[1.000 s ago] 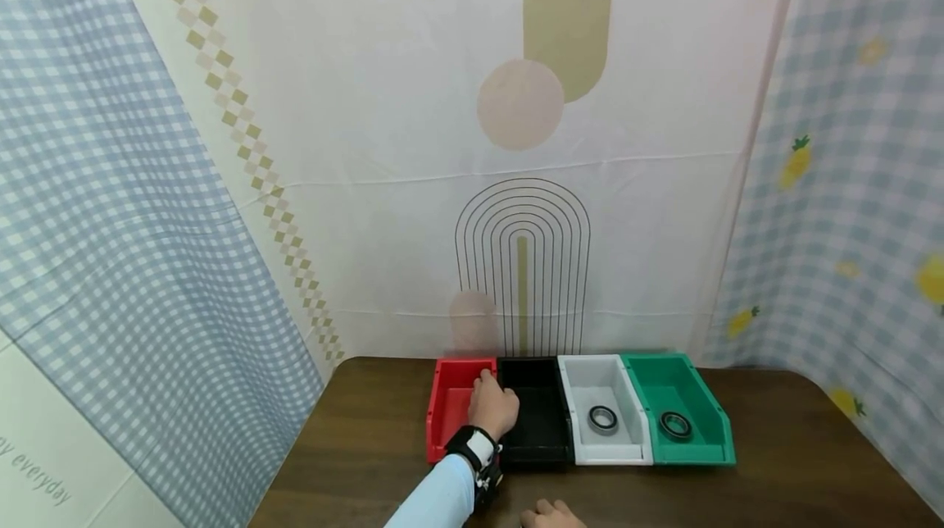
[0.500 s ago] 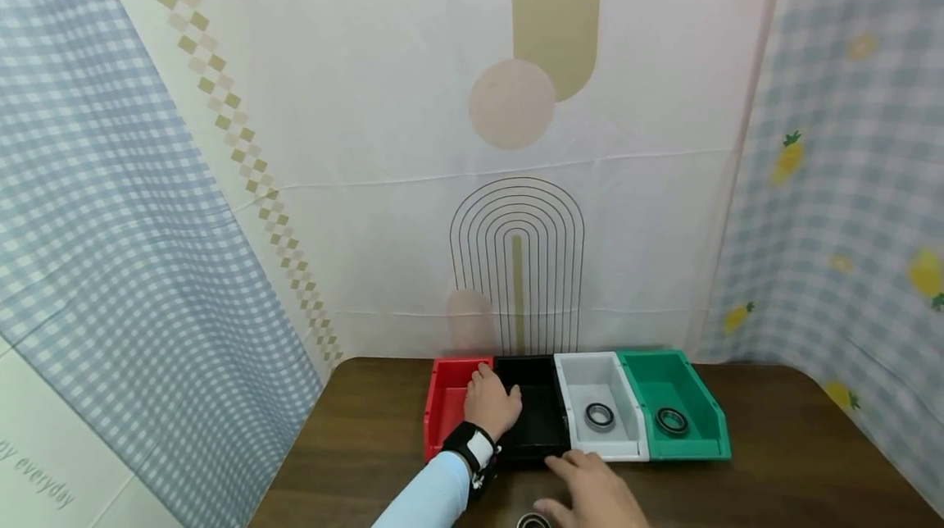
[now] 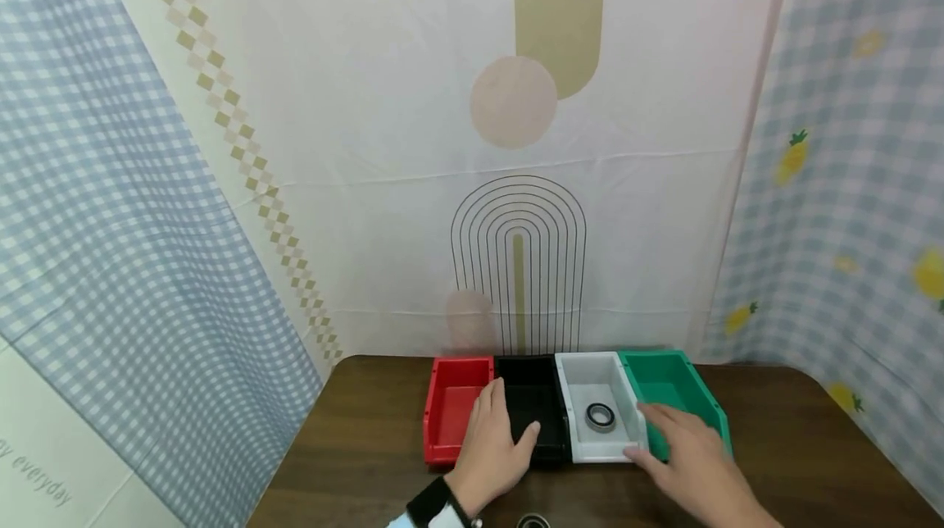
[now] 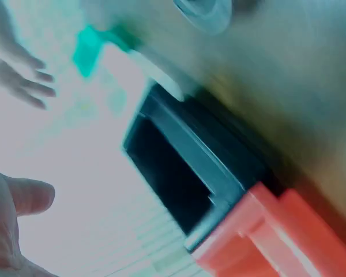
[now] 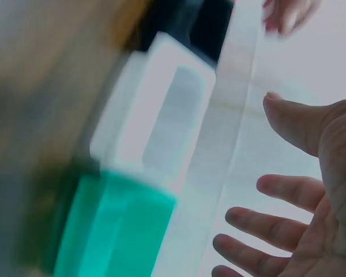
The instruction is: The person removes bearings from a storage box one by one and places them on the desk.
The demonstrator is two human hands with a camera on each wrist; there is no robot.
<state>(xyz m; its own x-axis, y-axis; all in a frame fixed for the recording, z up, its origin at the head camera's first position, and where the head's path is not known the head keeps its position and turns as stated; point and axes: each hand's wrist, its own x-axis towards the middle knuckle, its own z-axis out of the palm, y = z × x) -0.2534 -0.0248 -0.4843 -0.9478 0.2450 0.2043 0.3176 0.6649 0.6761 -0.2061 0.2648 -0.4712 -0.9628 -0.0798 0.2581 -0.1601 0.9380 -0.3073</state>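
Note:
My left hand (image 3: 492, 450) is over the front of the red bin (image 3: 448, 409) and black bin (image 3: 527, 389), thumb apart from the fingers and nothing in its grasp. Over the front of the green bin (image 3: 659, 380) is my right hand (image 3: 693, 462); its spread, empty fingers (image 5: 271, 225) show in the right wrist view. One ball bearing (image 3: 601, 417) lies in the white bin (image 3: 588, 372). Another bearing (image 3: 533, 521) is on the table, cut by the bottom edge of the head view. The right hand covers the spot in the green bin where a bearing was seen earlier.
The four-colour row of bins stands side by side along the back of the brown wooden table (image 3: 361, 430). Behind it hangs a white patterned cloth (image 3: 383, 249), with checked cloth (image 3: 140, 184) at both sides.
My left hand has drawn back from the red bin toward the front. The right hand came in from the bottom edge and moved right to the green bin, revealing the bearing on the table.

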